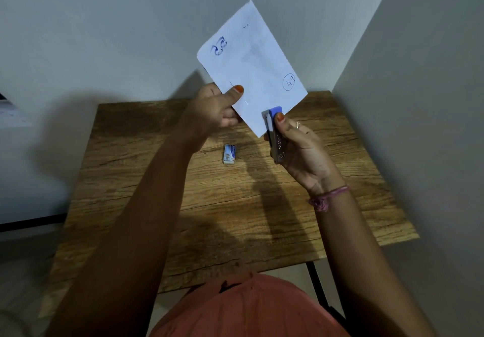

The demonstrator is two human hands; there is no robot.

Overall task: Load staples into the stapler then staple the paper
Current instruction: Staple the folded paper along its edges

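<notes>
A person holds a sheet of paper (251,67) up in the air above a wooden table (225,200), seen from a head-worn camera looking down.

The left hand (212,111) pinches the paper's lower left edge, thumb flat on the front face and the other fingers curled behind it. The sheet tilts up and away from that thumb. 2 short marks that may be staples sit on the paper just beside the thumb tip.

The right hand (296,145) grips a small stapler (273,132), fingers wrapped around its metal body and the thumb pressing on its blue top. The stapler's mouth sits over the paper's bottom edge, just beyond the right thumb tip. Whether it is fully squeezed cannot be told.

A small box of staples (230,154) lies flat on the table, below and between the 2 hands, touched by neither.

Likely risks: the paper has only a single pinch holding it in mid-air, so a squeeze could bend or twist the sheet and crumple the staple. The stapler bites close to the edge, so the staple may miss or tear out. A weak thumb press could leave the staple half driven.
</notes>
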